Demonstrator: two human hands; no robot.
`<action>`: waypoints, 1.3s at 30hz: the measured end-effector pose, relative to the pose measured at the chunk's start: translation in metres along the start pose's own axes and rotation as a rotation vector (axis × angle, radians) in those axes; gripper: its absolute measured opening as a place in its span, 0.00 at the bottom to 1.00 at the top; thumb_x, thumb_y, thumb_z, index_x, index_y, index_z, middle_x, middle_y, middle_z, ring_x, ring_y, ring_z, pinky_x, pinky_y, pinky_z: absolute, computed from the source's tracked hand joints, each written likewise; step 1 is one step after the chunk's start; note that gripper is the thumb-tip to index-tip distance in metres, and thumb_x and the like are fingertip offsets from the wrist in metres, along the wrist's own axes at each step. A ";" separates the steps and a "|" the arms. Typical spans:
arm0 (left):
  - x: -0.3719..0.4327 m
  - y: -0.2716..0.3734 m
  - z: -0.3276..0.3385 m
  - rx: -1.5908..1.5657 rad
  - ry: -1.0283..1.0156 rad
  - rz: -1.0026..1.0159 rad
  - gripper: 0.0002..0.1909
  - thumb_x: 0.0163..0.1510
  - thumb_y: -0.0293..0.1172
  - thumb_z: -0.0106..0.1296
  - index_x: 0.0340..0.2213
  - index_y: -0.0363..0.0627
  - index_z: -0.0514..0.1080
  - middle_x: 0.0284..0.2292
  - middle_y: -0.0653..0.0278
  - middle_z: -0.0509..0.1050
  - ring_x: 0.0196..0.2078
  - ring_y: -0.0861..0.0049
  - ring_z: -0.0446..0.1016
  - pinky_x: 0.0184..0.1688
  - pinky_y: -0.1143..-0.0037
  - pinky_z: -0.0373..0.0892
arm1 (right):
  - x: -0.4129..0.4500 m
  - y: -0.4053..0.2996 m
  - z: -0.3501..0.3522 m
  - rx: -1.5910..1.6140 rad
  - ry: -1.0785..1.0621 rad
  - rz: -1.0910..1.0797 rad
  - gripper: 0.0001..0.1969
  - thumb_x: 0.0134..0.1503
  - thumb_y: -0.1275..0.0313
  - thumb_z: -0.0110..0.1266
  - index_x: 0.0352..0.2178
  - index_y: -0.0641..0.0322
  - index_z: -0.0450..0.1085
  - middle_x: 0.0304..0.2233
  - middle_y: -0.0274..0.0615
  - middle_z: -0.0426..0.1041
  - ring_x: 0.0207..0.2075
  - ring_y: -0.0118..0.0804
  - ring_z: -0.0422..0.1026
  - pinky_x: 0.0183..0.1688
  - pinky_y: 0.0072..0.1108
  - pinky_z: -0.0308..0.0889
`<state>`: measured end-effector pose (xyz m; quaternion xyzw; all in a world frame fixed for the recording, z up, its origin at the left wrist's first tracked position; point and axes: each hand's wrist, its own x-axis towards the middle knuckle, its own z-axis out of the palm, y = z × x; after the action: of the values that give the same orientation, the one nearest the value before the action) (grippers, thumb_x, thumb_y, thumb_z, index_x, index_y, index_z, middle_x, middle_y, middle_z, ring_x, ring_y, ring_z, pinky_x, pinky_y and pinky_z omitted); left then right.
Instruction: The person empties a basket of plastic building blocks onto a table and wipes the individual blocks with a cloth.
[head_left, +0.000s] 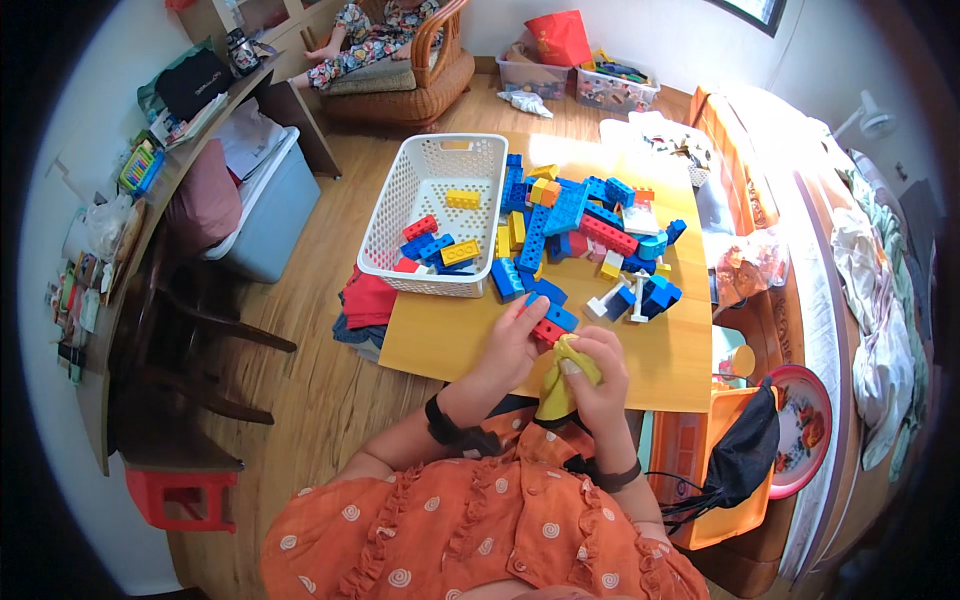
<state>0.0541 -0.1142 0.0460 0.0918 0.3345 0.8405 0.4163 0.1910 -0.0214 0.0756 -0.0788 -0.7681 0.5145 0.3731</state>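
My left hand grips a toy building block with a blue upper side and a red lower side; whether it is one piece or two joined is hard to tell. In my right hand is a yellow cloth, bunched against the block's red end. Just beyond my hands, a loose heap of blue, red, yellow and white plastic blocks covers part of the wooden table. A white perforated plastic basket stands left of the heap with several blocks inside, among them a yellow block.
Folded clothes sit beside the table's left edge. An orange bin and a black bag are at the right. A person's legs rest on a wicker chair; toy-filled clear boxes stand by the far wall.
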 end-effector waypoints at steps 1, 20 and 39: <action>0.001 0.001 -0.004 -0.048 -0.056 -0.053 0.17 0.65 0.36 0.47 0.50 0.39 0.66 0.43 0.62 0.74 0.44 0.77 0.75 0.47 0.74 0.73 | 0.002 0.005 0.000 0.002 -0.002 0.008 0.12 0.51 0.80 0.60 0.39 0.64 0.73 0.44 0.49 0.71 0.46 0.46 0.72 0.50 0.29 0.67; 0.026 0.005 -0.016 0.044 -0.003 -0.118 0.23 0.65 0.34 0.48 0.57 0.39 0.62 0.44 0.64 0.74 0.44 0.81 0.75 0.44 0.77 0.72 | 0.028 0.043 0.001 -0.106 -0.014 0.063 0.14 0.48 0.79 0.63 0.39 0.62 0.73 0.46 0.50 0.69 0.47 0.47 0.71 0.50 0.30 0.67; 0.018 0.006 -0.011 0.515 -0.044 0.186 0.31 0.57 0.26 0.59 0.59 0.40 0.62 0.43 0.68 0.71 0.46 0.84 0.70 0.48 0.81 0.68 | 0.038 0.040 -0.012 -0.117 0.138 0.048 0.13 0.50 0.80 0.62 0.39 0.64 0.72 0.41 0.46 0.72 0.43 0.43 0.72 0.46 0.29 0.68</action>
<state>0.0338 -0.1081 0.0391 0.2434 0.5182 0.7600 0.3077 0.1610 0.0251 0.0623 -0.1542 -0.7671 0.4710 0.4075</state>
